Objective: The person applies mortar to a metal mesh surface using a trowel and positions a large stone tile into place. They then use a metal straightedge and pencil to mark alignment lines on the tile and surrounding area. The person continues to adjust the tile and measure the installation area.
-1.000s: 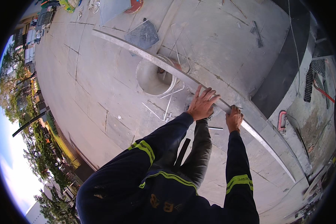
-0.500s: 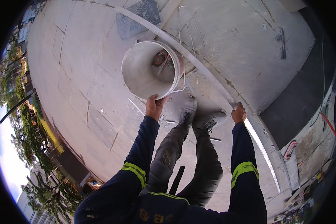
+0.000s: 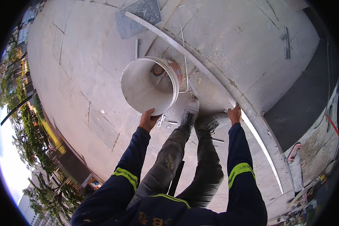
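My left hand (image 3: 149,119) is closed on the near rim of a white plastic bucket (image 3: 137,86), which leans with its mouth toward me. Inside it lies a power tool with a round red and black disc (image 3: 158,69), most of its body in shadow. To the right, my right hand (image 3: 234,113) grips a long, narrow, pale metal bar (image 3: 194,58). The bar runs from beyond the bucket, past my right hand, and back along my right side; it looks curved in this view.
A grey slab (image 3: 139,19) lies past the bucket. A thin bent wire or cord (image 3: 183,34) and small metal offcuts (image 3: 287,43) are on the concrete floor (image 3: 90,75). A dark sheet (image 3: 301,101) covers the right side, with a red-handled tool (image 3: 294,150) nearby. My shoes stand between my hands.
My left hand has drawn the bucket toward me and slightly left. My right hand has shifted a little left, and the bar's far end has come nearer.
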`<action>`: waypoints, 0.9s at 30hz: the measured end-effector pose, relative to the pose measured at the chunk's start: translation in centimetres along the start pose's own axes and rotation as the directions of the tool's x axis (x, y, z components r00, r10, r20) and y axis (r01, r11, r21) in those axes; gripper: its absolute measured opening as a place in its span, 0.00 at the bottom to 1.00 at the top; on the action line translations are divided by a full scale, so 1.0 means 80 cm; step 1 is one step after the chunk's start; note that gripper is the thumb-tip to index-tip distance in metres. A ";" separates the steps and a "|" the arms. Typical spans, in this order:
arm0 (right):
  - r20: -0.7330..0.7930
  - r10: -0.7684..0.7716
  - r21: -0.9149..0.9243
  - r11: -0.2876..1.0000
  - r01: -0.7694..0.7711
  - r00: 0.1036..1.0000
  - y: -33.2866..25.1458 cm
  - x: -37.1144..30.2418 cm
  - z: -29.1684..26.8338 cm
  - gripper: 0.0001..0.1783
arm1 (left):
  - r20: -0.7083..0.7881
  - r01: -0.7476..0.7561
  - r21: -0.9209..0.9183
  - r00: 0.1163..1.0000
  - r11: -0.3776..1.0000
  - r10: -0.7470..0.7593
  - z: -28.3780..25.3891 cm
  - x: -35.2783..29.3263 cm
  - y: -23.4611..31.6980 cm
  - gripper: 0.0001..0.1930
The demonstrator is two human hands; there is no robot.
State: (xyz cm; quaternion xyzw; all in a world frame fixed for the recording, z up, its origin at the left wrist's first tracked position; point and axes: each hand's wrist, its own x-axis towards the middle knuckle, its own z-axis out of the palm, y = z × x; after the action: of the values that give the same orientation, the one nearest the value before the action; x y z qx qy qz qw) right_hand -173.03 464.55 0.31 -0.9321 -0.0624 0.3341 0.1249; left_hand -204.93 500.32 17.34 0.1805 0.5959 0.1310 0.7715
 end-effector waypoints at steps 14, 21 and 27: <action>0.472 0.285 0.553 0.641 -0.532 0.834 0.041 -0.505 -0.325 0.14 | 0.076 -0.512 0.567 0.812 0.645 0.578 0.030 -0.234 0.093 0.32; 0.405 0.244 0.537 0.717 -0.445 0.881 -0.010 -0.485 -0.494 0.16 | 0.184 -0.315 0.948 0.659 0.046 0.729 -0.023 -0.389 0.152 0.32; 0.117 0.223 0.765 0.601 -0.231 0.968 -0.117 -0.445 -0.563 0.14 | -0.036 -0.252 0.914 0.730 0.318 0.683 -0.022 -0.357 0.251 0.34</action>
State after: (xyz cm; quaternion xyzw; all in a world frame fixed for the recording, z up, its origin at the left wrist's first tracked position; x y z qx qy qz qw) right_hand -171.96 457.83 58.04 -0.7867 0.2051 0.3458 0.4684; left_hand -213.64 506.73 50.57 0.6782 0.6438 0.0726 0.3468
